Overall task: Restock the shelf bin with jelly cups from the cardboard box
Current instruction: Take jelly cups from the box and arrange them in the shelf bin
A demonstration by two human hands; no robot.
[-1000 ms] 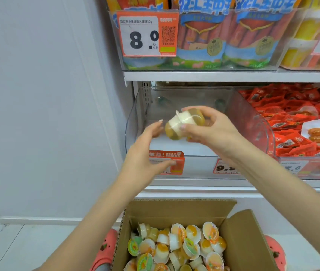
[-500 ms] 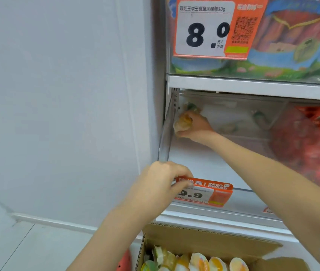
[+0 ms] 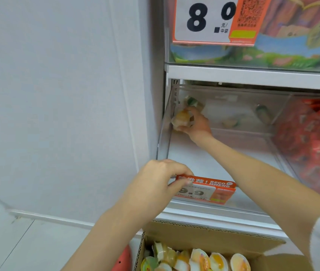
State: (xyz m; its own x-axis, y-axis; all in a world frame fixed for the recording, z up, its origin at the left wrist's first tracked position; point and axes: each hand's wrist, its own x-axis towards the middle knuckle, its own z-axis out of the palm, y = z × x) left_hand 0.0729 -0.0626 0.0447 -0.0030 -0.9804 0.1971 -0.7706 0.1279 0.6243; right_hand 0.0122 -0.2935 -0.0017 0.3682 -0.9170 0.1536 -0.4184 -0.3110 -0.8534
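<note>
My right hand reaches deep into the clear shelf bin and grips orange-yellow jelly cups at the bin's back left corner. A green-lidded jelly cup lies just behind them, and others lie at the back, one pale and one near the right wall. My left hand holds the bin's front left edge, fingers curled over the rim beside the orange 9.9 price tag. The cardboard box below holds several jelly cups.
The upper shelf overhangs the bin and carries sausage packs behind an 8.0 price tag. A neighbouring bin of red packets stands to the right. A white wall is on the left. Pink shoes show by the box.
The view has come closer to the shelf. My right hand carried the cups from the bin's front to its back left corner. My left hand moved onto the bin's front edge.
</note>
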